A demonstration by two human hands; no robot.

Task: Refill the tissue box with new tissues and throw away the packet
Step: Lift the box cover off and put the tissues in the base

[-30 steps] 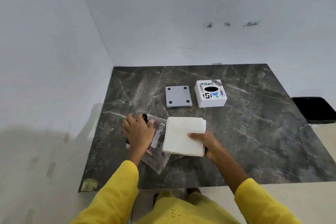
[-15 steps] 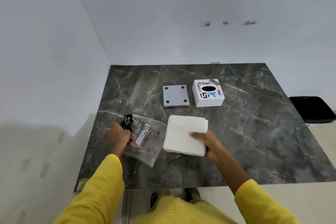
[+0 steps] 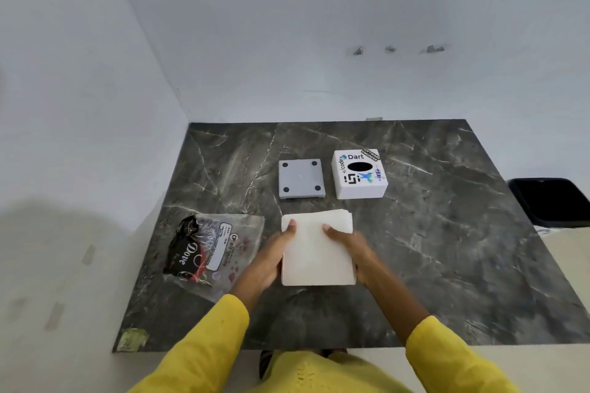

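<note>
Tissues sit clamped between my left hand and right hand; I'd square them evenly before lifting toward the box ahead, packet lying leftward.

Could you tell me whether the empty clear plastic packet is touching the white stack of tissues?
Apart. The head view shows dark marble and the left hand between the clear plastic packet and the white tissue stack.

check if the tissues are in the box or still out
Out. The white tissue stack lies on the table, held by both hands, apart from the tissue box.
</note>
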